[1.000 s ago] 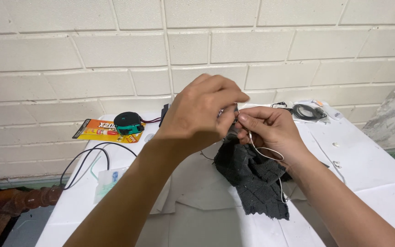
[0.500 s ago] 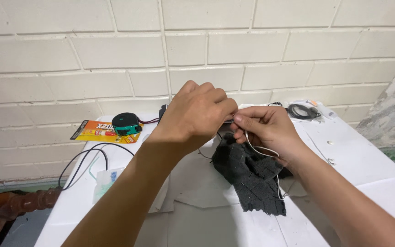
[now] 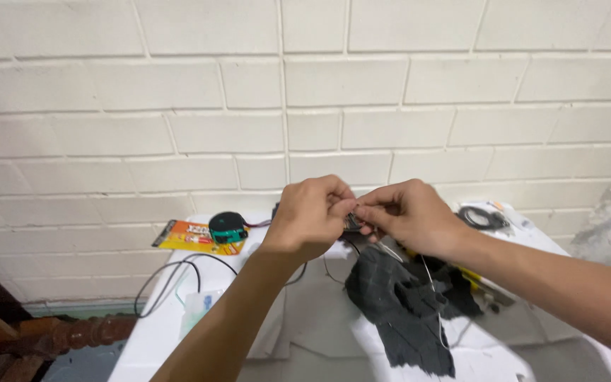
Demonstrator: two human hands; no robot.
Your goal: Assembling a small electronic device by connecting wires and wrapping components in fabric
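My left hand and my right hand meet above the white table, fingertips pinched together on a small dark part held between them. A thin pale wire trails from the part down past my right wrist. Below the hands lies a dark grey cloth, crumpled on the table. What the small part is cannot be made out.
An orange blister card and a round black-and-green device lie at the back left. A black cable loops near the left edge beside a clear plastic container. A coiled black cord sits at the back right. A brick wall stands behind.
The view has tilted up, so both hands sit lower in the frame. The hands have stayed pinched together on the small part, and the cloth now lies below them.
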